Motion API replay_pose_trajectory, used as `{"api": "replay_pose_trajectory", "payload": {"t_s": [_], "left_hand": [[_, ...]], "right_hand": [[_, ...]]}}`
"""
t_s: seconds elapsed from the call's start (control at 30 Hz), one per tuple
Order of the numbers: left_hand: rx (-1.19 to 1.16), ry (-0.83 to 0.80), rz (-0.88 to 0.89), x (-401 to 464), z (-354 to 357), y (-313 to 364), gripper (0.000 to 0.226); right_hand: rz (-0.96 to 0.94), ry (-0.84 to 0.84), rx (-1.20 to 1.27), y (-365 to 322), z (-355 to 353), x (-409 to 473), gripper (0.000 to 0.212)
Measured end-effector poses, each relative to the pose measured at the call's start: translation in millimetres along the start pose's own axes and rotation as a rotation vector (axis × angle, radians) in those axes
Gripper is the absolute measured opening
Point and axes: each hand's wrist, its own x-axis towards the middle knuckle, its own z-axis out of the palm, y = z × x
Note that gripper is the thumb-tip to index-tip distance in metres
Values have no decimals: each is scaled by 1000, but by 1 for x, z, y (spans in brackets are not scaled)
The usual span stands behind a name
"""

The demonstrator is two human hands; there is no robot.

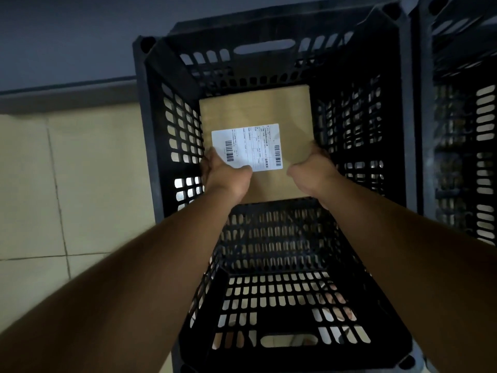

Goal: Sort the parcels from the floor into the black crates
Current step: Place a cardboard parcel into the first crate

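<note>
Both forearms reach down from me into the black crate [172, 135], where my left hand [226, 179] and right hand [313, 170] grip the near corners of a brown parcel [255, 106]. It sits low inside the crate, white shipping label [247, 148] up. A second crate [457, 125] stands just beside it on the tiled floor [67, 184].

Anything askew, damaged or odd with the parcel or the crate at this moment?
Nothing stands out. Left hand and right hand hold the brown parcel flat inside the black crate, label up. Parcel and crate look undamaged; the picture is dim, so fine damage could go unseen.
</note>
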Motion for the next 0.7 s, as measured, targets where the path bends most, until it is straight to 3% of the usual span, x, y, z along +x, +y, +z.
{"api": "replay_pose_trajectory", "payload": {"t_s": [0.17, 0.43, 0.7], "left_hand": [[133, -31, 22, -11, -15, 19, 82], [342, -76, 188, -105, -60, 63, 83], [431, -97, 392, -217, -115, 119, 71]], "right_hand": [[-32, 99, -21, -17, -13, -22, 84], [-208, 91, -48, -42, -59, -120, 78], [-309, 163, -297, -64, -132, -228, 79]]}}
